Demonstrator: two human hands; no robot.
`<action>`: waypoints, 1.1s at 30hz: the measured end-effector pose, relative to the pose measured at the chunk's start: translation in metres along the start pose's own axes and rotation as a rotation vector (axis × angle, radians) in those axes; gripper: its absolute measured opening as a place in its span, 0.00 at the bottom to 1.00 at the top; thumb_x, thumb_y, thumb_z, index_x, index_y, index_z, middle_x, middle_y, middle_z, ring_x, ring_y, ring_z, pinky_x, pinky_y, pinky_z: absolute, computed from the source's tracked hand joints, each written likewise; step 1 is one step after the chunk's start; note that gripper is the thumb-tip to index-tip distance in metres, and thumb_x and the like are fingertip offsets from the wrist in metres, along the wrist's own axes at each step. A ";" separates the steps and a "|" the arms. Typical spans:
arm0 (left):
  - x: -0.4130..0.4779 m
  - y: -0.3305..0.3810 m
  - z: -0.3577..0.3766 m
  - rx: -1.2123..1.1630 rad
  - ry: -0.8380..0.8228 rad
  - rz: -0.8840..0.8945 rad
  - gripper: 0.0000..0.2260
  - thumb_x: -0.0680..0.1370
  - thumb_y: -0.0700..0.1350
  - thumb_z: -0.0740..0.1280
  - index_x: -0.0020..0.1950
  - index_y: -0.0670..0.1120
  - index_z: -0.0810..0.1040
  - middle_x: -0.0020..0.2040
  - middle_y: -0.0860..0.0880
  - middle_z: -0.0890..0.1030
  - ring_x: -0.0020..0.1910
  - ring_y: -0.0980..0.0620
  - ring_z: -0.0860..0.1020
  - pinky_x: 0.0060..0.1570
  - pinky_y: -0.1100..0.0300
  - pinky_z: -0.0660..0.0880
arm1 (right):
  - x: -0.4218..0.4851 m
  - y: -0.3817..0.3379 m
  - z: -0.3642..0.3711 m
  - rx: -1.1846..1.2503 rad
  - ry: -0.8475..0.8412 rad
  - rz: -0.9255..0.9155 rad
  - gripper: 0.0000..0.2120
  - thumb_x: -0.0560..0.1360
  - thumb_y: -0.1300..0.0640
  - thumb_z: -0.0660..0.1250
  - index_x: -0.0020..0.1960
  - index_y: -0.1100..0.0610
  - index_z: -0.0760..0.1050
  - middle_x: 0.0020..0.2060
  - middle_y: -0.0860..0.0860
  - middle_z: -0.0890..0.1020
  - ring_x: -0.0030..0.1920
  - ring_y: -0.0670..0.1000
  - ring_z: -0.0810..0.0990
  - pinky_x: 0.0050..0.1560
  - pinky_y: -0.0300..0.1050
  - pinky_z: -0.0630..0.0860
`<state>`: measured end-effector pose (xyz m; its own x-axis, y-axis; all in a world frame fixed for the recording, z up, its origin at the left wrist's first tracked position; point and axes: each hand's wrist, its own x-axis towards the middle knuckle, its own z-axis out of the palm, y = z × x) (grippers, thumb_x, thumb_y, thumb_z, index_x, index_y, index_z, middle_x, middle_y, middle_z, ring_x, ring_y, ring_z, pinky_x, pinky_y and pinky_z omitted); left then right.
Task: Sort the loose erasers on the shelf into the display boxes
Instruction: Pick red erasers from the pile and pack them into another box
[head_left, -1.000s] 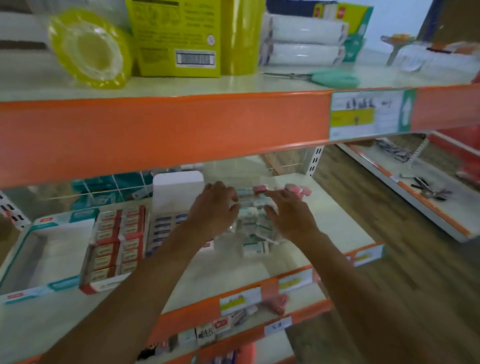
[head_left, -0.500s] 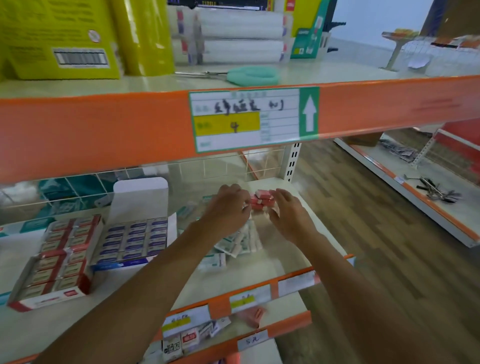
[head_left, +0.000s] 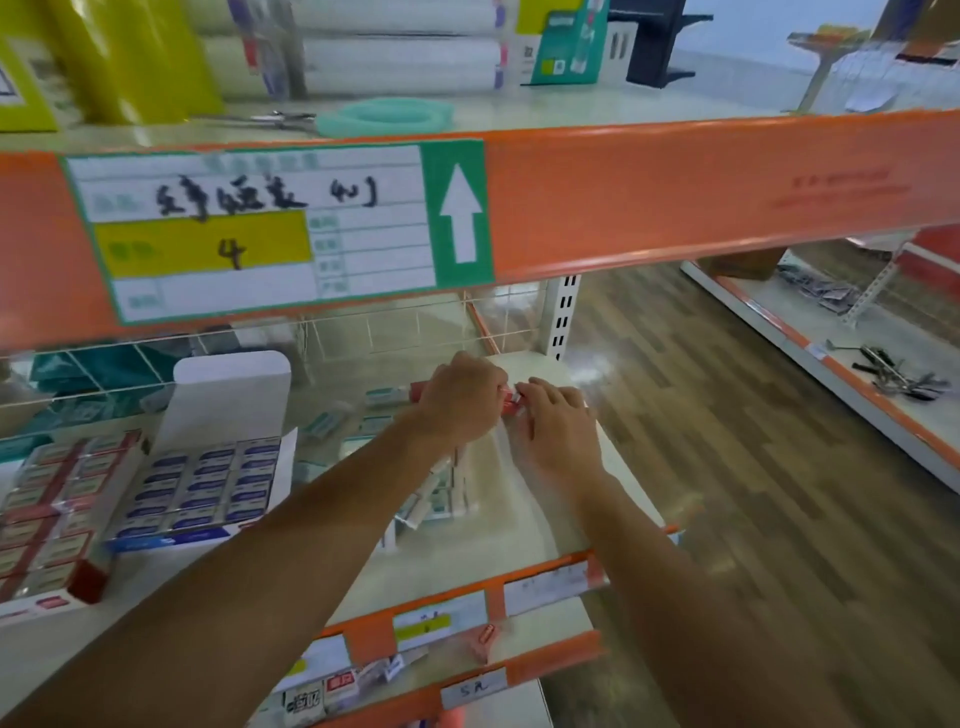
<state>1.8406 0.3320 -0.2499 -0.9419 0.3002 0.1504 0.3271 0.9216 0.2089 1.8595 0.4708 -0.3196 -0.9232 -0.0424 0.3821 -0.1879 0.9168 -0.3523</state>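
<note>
1. Fingers (head_left: 491, 379) of the left hand (head_left: 460, 402) curl over a small bunch of red erasers (head_left: 511, 404) at the back of the shelf (head_left: 524, 525). The right hand (head_left: 558, 423) meets it from the other side with fingertips bent against the same bunch, so both hands grip it between them.
2. The bunch is separate pieces squeezed from two sides. One could slip out on lifting and fall off the shelf's right end onto the wooden floor (head_left: 727, 415).
3. Both forearms pass above the pile of white-and-teal erasers (head_left: 441, 499). Pulling back low could sweep some over the front edge.
4. The red display box (head_left: 57, 514) stands well apart to the left, beyond the blue display box (head_left: 202, 483). It looks nearly full, so a hurried drop might land in the wrong box.
5. The shelf board is pale and glossy, with an orange front strip carrying price tags.
6. It is a shop aisle. An orange beam (head_left: 675, 192) overhead bears a handwritten label (head_left: 249, 234), and another low shelf unit (head_left: 857, 374) stands across the floor.
</note>
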 end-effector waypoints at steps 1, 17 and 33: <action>0.001 0.001 0.002 -0.009 -0.001 -0.003 0.12 0.79 0.48 0.60 0.53 0.46 0.81 0.47 0.44 0.80 0.46 0.47 0.76 0.48 0.51 0.75 | 0.002 0.001 0.001 0.009 0.003 0.008 0.15 0.77 0.48 0.57 0.60 0.50 0.76 0.58 0.45 0.79 0.58 0.54 0.74 0.52 0.51 0.71; -0.025 -0.012 -0.003 -0.103 0.104 -0.031 0.16 0.73 0.48 0.72 0.60 0.48 0.76 0.50 0.47 0.81 0.49 0.49 0.76 0.47 0.58 0.70 | 0.001 -0.006 -0.010 0.114 0.045 -0.006 0.16 0.74 0.53 0.69 0.61 0.52 0.75 0.54 0.49 0.81 0.56 0.56 0.73 0.51 0.50 0.72; -0.112 -0.086 -0.052 -0.431 0.177 -0.160 0.14 0.68 0.39 0.72 0.51 0.49 0.76 0.48 0.51 0.79 0.45 0.51 0.79 0.47 0.56 0.77 | -0.021 -0.113 -0.018 0.265 0.077 -0.241 0.19 0.69 0.60 0.70 0.60 0.52 0.76 0.50 0.52 0.78 0.49 0.54 0.74 0.50 0.37 0.64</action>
<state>1.9218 0.2063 -0.2349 -0.9678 0.0824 0.2378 0.2162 0.7557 0.6181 1.9061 0.3755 -0.2729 -0.8160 -0.2052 0.5404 -0.4863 0.7490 -0.4500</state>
